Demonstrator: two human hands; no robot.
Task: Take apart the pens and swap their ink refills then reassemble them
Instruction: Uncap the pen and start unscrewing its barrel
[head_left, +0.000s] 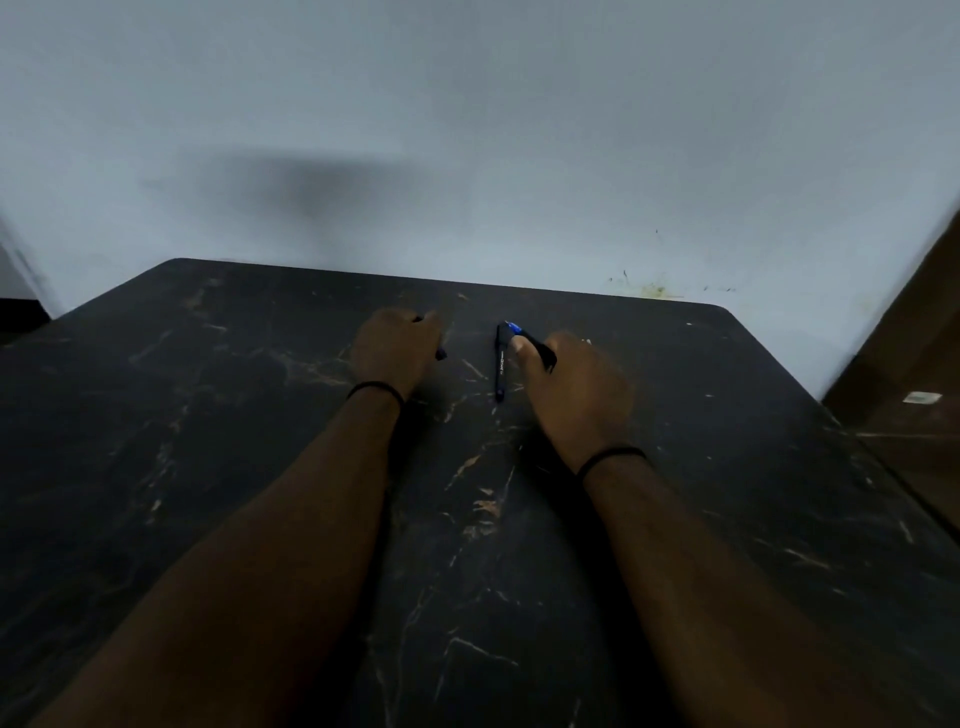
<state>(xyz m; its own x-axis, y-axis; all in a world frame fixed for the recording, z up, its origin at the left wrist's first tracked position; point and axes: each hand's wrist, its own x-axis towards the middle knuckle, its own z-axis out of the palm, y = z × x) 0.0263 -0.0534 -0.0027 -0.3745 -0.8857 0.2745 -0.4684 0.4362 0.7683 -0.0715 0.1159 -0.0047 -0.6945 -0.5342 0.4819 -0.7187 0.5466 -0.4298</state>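
Now both hands are gripping pen parts over the dark table (260, 467).
Left hand (395, 348) is curling round something dark, probably a pen; right hand (571, 384) is pinching a black piece beside the lying pen (500, 364), which risks rolling if nudged.

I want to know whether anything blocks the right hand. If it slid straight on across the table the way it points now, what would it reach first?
Probably nothing: beyond the right hand, which grips a dark pen part, only bare table shows, then the wall.
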